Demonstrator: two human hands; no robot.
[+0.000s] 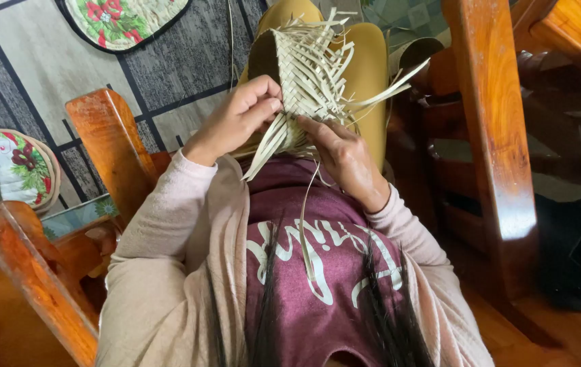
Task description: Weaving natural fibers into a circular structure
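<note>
Half-woven palm-leaf basket (307, 75) rests in lap, over mustard-yellow trousers (372, 68), loose strips fanning right and down. I see left hand (236, 119) curled closed, fingertips pinching strips at basket's lower left edge. Right hand (345, 160) lies under basket's bottom, fingers partly bent against weave; exact grip hidden from me, probably holding a strip. One long strip (304, 224) hangs over maroon shirt (317, 272). Wooden chair arms (110, 146) flank both sides; floral cushion (25, 166) at far left
</note>
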